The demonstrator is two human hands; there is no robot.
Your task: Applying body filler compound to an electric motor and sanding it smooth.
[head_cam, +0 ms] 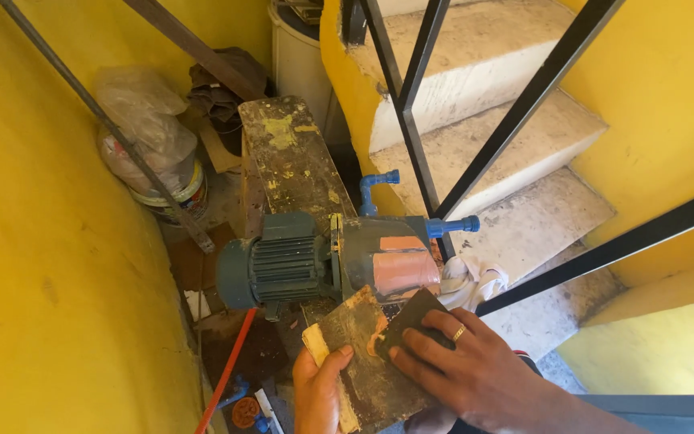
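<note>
- The left hand point(320, 386) gripped the board point(363, 354) at its near-left edge, thumb lying over the top face and the other fingers hidden beneath.
- The right hand point(463, 362) pressed a dark sanding sheet point(413, 321) flat on the board, fingers together and stretched forward, a ring on one of them.
- The board sat low in the view, just in front of the pump point(327, 261), which rested on a paint-spattered bench point(291, 157).
- The board looked stiff and light, its face rough and flaky with worn paint; the side edges seemed the safest hold, I'd say.
- The sheet looked thin and floppy, so it likely needed flat finger pressure, not a pinch.
- The board's long axis ran from the near right up and left, its far corner pointing at the pump.
</note>
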